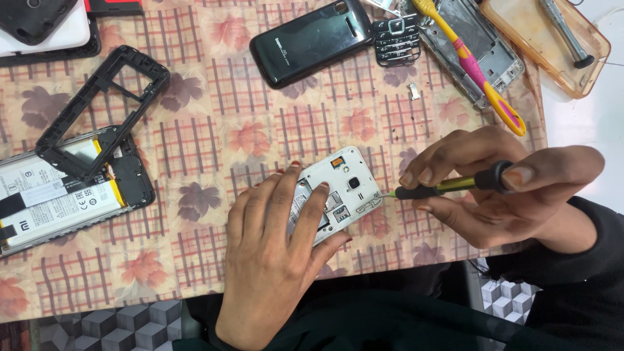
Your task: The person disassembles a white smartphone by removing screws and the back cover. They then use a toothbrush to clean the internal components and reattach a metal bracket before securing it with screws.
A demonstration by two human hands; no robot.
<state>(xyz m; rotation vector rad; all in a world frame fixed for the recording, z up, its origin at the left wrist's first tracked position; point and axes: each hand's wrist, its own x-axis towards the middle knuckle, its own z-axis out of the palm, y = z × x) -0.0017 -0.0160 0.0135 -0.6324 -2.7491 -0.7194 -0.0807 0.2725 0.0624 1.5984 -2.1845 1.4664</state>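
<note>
Head view: the left hand (276,253) lies spread flat on an opened white phone (338,192) near the desk (214,130) front edge. The right hand (500,195) pinches a small screwdriver (448,186), its tip touching the phone's right edge.

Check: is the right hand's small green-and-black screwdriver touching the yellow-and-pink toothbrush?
No. The screwdriver tip meets the white phone; the toothbrush lies apart.

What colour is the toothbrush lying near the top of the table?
The toothbrush is yellow and pink, seen in the head view.
</note>
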